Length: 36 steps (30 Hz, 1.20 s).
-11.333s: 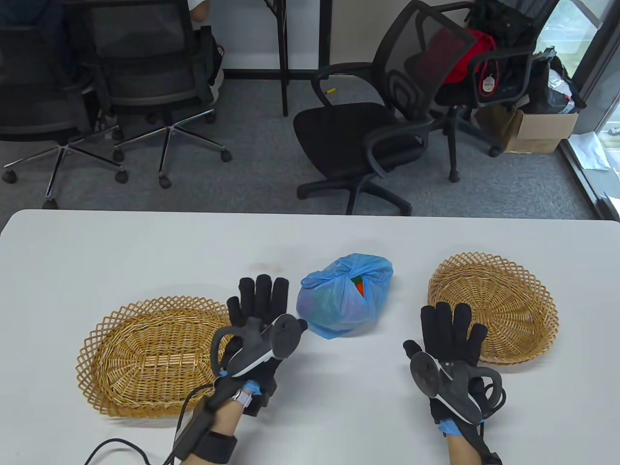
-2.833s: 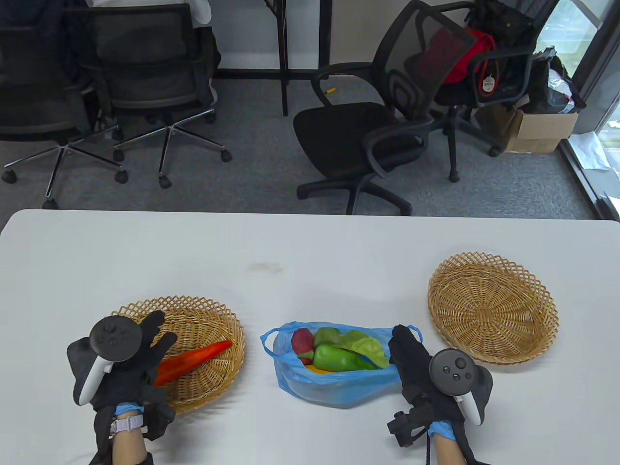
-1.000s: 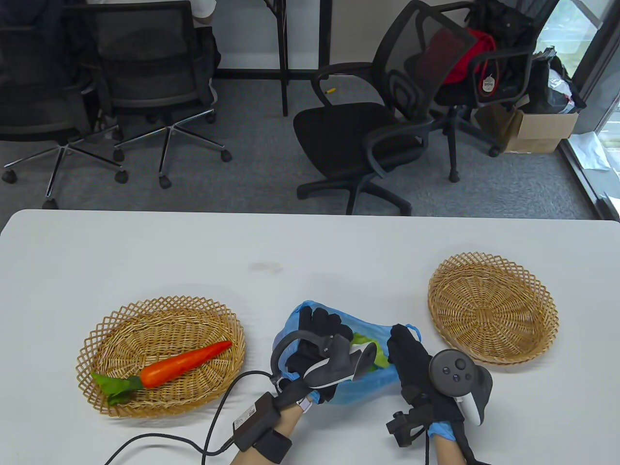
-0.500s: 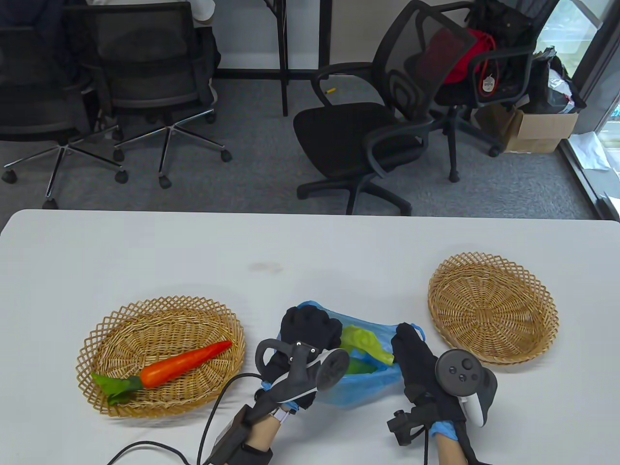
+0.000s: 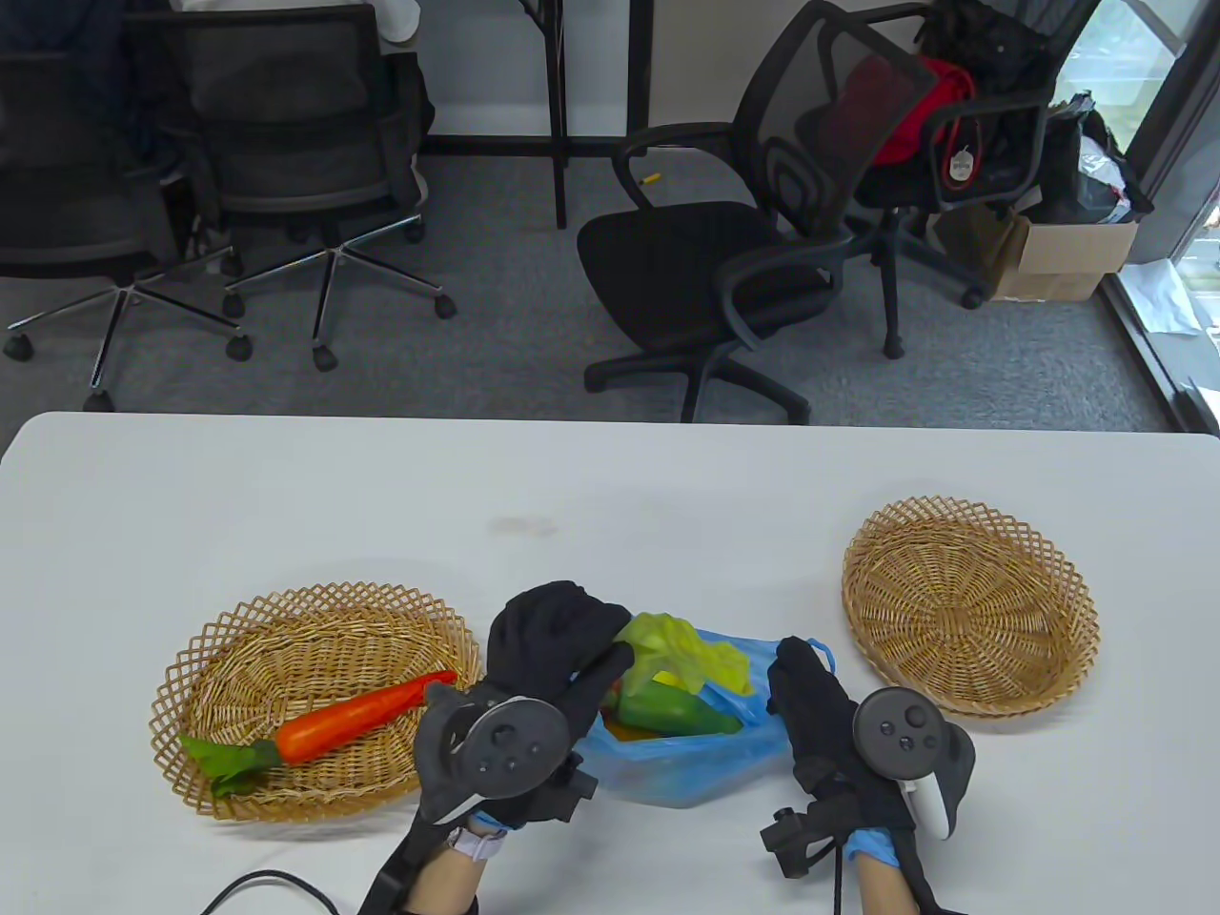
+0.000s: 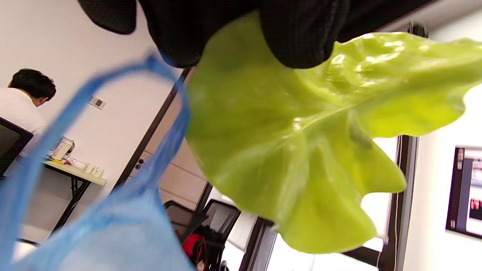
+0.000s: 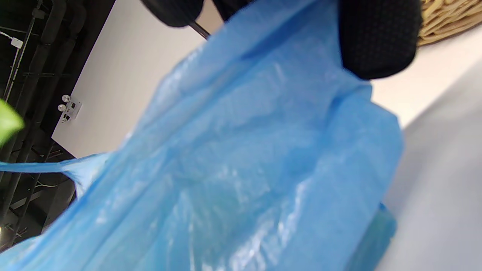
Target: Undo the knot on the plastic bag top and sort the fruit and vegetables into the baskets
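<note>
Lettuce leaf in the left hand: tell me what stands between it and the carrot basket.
Nothing visible does. The left hand holds the lettuce leaf above the blue bag; the basket, holding only the carrot, lies open beside it.

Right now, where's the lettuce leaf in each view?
Table view: lettuce leaf lifted just above the blue bag, pinched by the left hand.
Left wrist view: fills the centre, under the gloved fingers.
Right wrist view: only a green sliver at the left edge.
Shared landmark: the blue bag.
</note>
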Each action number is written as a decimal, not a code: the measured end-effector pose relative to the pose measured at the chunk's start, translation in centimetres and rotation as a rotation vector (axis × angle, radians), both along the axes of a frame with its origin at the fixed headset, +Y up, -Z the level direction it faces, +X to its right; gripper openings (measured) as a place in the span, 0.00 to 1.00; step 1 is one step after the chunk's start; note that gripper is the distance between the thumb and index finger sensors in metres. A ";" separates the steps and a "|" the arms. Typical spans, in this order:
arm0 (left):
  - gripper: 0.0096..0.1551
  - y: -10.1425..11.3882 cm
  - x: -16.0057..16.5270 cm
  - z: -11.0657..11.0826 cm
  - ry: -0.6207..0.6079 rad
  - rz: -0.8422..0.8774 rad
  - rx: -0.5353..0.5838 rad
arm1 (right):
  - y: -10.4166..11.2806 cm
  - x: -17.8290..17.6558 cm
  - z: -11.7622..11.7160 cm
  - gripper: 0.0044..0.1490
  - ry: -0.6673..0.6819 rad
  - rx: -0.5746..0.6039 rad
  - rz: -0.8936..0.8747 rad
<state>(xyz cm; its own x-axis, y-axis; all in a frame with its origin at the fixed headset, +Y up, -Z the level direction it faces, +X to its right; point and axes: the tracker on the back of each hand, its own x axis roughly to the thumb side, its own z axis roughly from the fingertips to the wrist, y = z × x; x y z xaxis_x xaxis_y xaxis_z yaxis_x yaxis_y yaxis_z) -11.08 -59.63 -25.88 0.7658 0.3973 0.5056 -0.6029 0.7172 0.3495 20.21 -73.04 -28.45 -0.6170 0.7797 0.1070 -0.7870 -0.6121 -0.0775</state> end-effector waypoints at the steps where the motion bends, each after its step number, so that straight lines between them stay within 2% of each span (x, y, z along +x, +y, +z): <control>1: 0.18 0.4 -0.7 0.2 0.012 0.013 0.007 | 0.0 0.0 0.0 0.37 0.000 -0.001 0.000; 5: 0.18 1.5 -3.7 0.5 0.103 0.008 0.021 | 0.0 0.0 0.0 0.37 0.000 -0.001 0.002; 10: 0.18 1.2 -7.3 -0.2 0.244 -0.075 -0.019 | 0.0 0.0 0.0 0.37 -0.001 -0.002 0.005; 13: 0.18 0.5 -9.9 -1.0 0.364 -0.154 -0.101 | 0.0 0.0 0.0 0.37 -0.003 -0.003 0.005; 18: 0.18 -1.2 -13.1 -2.2 0.491 -0.242 -0.247 | 0.0 -0.1 0.0 0.37 -0.002 -0.002 0.007; 26: 0.18 -5.0 -14.8 -4.6 0.531 -0.431 -0.557 | 0.0 -0.1 0.0 0.37 -0.001 -0.001 0.007; 36: 0.18 -8.1 -15.3 -6.0 0.505 -0.561 -0.812 | 0.0 -0.1 0.0 0.37 0.001 0.000 0.006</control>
<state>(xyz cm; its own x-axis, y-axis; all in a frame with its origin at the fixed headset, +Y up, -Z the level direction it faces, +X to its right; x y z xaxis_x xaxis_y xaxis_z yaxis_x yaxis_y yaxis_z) -26.38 -67.76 -31.85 0.9856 0.0007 -0.1691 -0.0408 0.9714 -0.2340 20.09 -73.06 -28.44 -0.6215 0.7759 0.1082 -0.7833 -0.6169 -0.0765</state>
